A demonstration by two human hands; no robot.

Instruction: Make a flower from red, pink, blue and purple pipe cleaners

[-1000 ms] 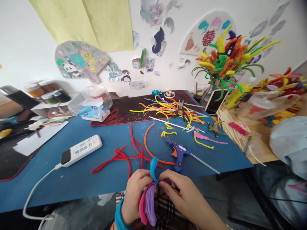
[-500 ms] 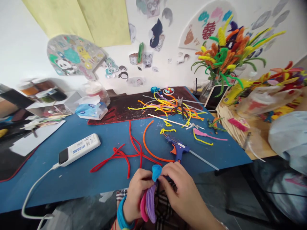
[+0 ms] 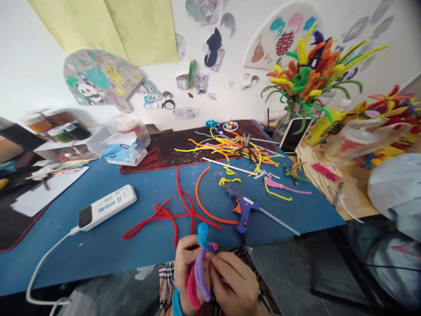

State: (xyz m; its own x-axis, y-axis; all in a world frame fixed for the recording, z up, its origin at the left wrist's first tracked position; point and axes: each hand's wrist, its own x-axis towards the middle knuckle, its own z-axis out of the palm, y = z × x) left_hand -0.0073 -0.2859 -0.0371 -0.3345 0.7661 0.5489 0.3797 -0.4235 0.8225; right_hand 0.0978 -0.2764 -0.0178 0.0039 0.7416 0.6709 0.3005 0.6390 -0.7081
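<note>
Low in the view, my left hand [image 3: 186, 259] is closed around a pipe-cleaner flower [image 3: 201, 274]. Its blue tip stands upright above my fingers, a small pink end pokes out to the right, and long purple and pink petals hang over my palm. My right hand [image 3: 232, 281] presses its bent fingers against the flower's right side, just below the pink end; what its fingertips pinch is hidden. Beyond my hands lie red pipe cleaners [image 3: 176, 214], an orange one [image 3: 198, 193] and a blue glue gun [image 3: 245, 210] with its glue stick.
A white power bank [image 3: 108, 207] with a cable lies at left on the blue table [image 3: 98, 250]. Pliers [image 3: 246, 149] rest on a heap of yellow and orange pipe cleaners. At the back right stands a vase bouquet [image 3: 305, 74]; tissues [image 3: 124, 149] sit at back left.
My right hand has moved down from the blue tip to the flower's side. The flower has turned a little and shifted left, and its pink end now shows.
</note>
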